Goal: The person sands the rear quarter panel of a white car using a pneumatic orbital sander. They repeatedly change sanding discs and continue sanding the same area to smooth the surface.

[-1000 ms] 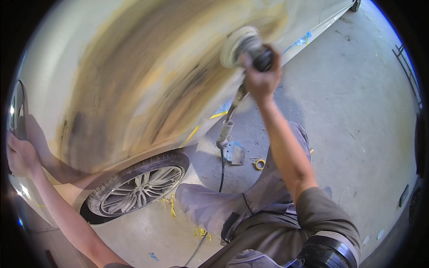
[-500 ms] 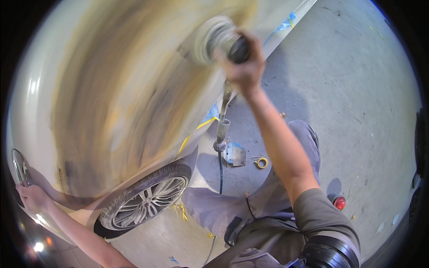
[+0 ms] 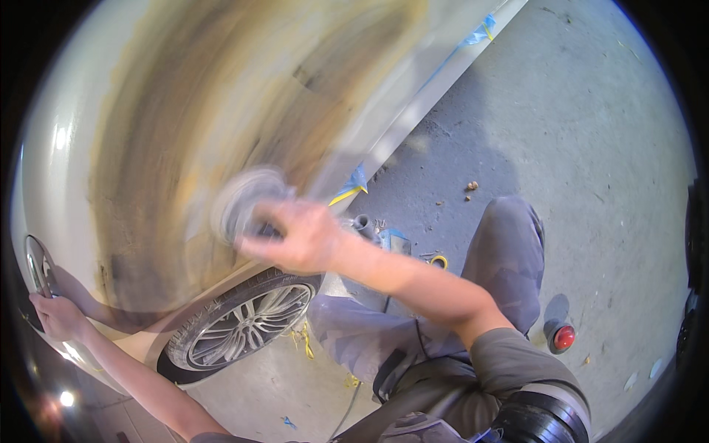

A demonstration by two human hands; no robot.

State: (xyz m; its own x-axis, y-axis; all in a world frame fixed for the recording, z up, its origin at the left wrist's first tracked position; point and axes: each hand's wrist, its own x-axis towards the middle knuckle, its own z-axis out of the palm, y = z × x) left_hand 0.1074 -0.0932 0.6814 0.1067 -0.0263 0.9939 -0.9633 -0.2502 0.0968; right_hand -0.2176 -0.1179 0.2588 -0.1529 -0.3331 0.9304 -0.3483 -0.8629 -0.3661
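Observation:
My right hand (image 3: 304, 236) grips a round disc sander (image 3: 247, 193), smeared by motion, against a pale car body panel (image 3: 63, 184). The sander is over the lower part of a large sanded patch (image 3: 140, 184) with brown, yellow and dark streaks, just above the rear wheel arch. At far left, my left hand (image 3: 59, 317) is closed around the lower end of a shiny door handle (image 3: 35, 267). The sander's hose end (image 3: 362, 224) shows past my right wrist; the rest is mostly hidden by my forearm.
A spoked wheel (image 3: 251, 325) sits below the panel. Blue and yellow masking tape (image 3: 356, 181) lines the panel's lower edge. On the floor lie a tape roll (image 3: 439, 262), a blue-and-grey flat piece (image 3: 396, 241) and a round red-topped object (image 3: 563, 338). My bent knee (image 3: 513, 221) is close by.
My right hand has swept the sander down and left across the panel, from near its upper right to above the wheel. The left hand stays at the handle.

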